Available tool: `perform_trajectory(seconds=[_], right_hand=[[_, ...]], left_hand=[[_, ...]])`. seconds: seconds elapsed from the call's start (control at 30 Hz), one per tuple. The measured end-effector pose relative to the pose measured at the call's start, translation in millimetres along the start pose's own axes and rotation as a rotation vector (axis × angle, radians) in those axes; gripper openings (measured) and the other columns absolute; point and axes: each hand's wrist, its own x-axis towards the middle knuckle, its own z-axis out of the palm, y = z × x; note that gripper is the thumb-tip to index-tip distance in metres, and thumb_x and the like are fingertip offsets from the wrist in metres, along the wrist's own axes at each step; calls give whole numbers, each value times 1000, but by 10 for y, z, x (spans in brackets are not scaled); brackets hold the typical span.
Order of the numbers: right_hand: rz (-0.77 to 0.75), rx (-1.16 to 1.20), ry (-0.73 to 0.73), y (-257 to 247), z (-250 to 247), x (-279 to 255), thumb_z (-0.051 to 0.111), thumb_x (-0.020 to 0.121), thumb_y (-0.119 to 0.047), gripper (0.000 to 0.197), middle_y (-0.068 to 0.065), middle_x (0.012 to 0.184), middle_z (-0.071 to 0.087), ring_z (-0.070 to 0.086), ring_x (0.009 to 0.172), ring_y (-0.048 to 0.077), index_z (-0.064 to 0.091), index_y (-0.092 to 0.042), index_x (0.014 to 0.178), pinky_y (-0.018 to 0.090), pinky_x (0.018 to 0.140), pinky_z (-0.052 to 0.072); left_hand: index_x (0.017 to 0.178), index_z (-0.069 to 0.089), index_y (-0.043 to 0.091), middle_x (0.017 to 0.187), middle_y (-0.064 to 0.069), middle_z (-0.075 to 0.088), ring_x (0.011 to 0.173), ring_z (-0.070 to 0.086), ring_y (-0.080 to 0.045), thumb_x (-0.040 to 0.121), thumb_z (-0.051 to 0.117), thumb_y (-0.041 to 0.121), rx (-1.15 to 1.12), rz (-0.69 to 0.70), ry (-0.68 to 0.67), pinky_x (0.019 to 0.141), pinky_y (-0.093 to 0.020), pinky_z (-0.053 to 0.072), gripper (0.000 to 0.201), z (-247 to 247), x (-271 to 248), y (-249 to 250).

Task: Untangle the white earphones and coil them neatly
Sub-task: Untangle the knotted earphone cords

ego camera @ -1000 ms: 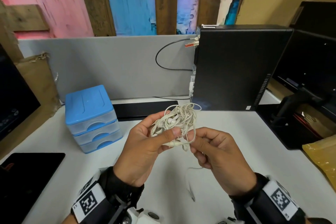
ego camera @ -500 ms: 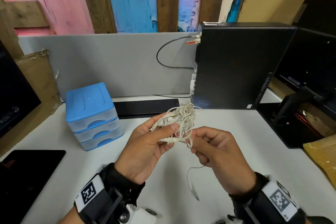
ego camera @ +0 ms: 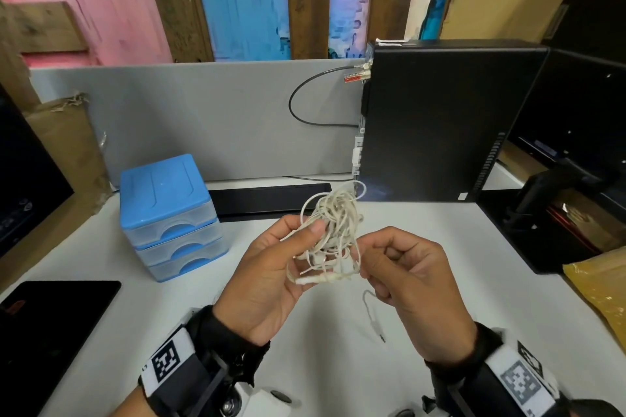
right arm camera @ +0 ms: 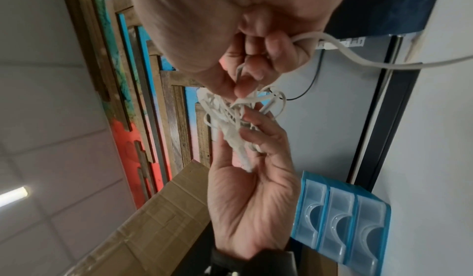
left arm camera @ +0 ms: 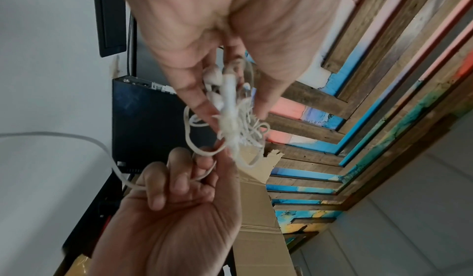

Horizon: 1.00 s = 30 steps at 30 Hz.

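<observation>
A tangled bundle of white earphones (ego camera: 333, 230) hangs in the air above the white desk (ego camera: 305, 366). My left hand (ego camera: 271, 267) holds the bundle, thumb pressed on its top and fingers curled beneath it. The earbuds and inline remote (left arm camera: 229, 98) lie between those fingers. My right hand (ego camera: 406, 278) pinches a strand at the bundle's right edge, its other fingers curled. The loose plug end (ego camera: 377, 325) dangles below the right hand. In the right wrist view the pinched cord (right arm camera: 245, 100) runs from the right fingertips into the knot.
A blue three-drawer box (ego camera: 169, 217) stands on the desk to the left. A black computer case (ego camera: 440, 118) stands behind the hands, a flat black bar (ego camera: 271, 201) beside it. A dark tablet (ego camera: 50, 315) lies at the left, a yellow padded envelope (ego camera: 603, 291) at the right.
The left thumb has slid up onto the top of the bundle. The right hand has moved slightly right and down, drawing more cord out, so the plug end hangs longer.
</observation>
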Motion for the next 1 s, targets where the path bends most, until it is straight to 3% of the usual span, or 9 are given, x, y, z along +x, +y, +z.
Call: perform_trajectory(seconds=[0.1, 0.17, 0.33, 0.43, 0.57, 0.63, 0.73, 0.9, 1.0], right_hand=[[-46, -28, -52, 17, -5, -8, 73, 81, 7, 9, -3, 58, 61, 48, 45, 1, 71, 0, 75, 7, 49, 37], [-53, -57, -56, 32, -6, -13, 69, 85, 9, 14, -3, 58, 64, 48, 45, 1, 72, -1, 75, 7, 49, 37], [-131, -90, 10, 36, 18, -18, 77, 81, -6, 7, 5, 62, 67, 50, 50, 8, 76, -8, 75, 13, 54, 41], [-207, -209, 65, 53, 17, -22, 77, 84, -7, 13, 7, 70, 70, 57, 64, 31, 76, -18, 76, 31, 58, 47], [-354, -340, 20, 48, 61, -77, 75, 81, -15, 10, -6, 72, 67, 51, 59, 11, 77, -23, 78, 18, 56, 40], [-405, -405, -16, 46, 80, -109, 75, 82, -12, 9, -8, 72, 65, 51, 58, 8, 78, -21, 81, 15, 56, 38], [-421, -419, -14, 52, 85, -118, 76, 82, -11, 9, -9, 73, 66, 53, 58, 6, 79, -20, 83, 14, 55, 38], [-349, -311, 27, 37, 84, -108, 74, 82, -14, 10, -7, 73, 68, 52, 59, 10, 80, -22, 81, 15, 56, 39], [-320, -281, 49, 12, 79, -103, 72, 82, -10, 14, -7, 71, 66, 53, 61, 9, 80, -21, 83, 12, 54, 38]], left_hand=[[115, 64, -1, 108, -21, 71, 86, 67, -28, 75, 73, 10, -12, 0, 38, 70, -32, 58, 42, -8, 17, -19], [116, 59, -2, 111, -23, 70, 89, 65, -33, 74, 78, 3, -2, 19, 50, 73, -35, 57, 46, -14, 15, -42], [78, 49, 14, 93, -17, 69, 67, 67, -25, 83, 68, 5, 234, 60, 97, 64, -38, 59, 22, 19, -21, -84], [73, 57, 15, 104, -23, 66, 80, 66, -29, 73, 66, 28, 230, 32, 42, 73, -46, 58, 15, 0, -47, -51], [81, 58, 4, 98, -18, 72, 78, 69, -27, 62, 73, 56, 331, 56, 23, 72, -46, 58, 57, 20, -87, -23], [79, 52, 1, 83, -16, 69, 68, 66, -24, 59, 80, 48, 359, 87, 57, 66, -42, 58, 58, 49, -94, -37], [61, 54, 12, 68, -11, 63, 58, 60, -22, 66, 77, 28, 372, 118, 117, 65, -42, 57, 28, 85, -102, -37], [62, 66, 8, 75, -21, 68, 63, 62, -25, 88, 67, 7, 393, 238, 174, 62, -38, 58, 26, 80, -74, -33], [68, 74, 12, 78, -15, 74, 64, 68, -21, 89, 64, 12, 404, 298, 155, 58, -30, 56, 23, 102, -86, -36]])
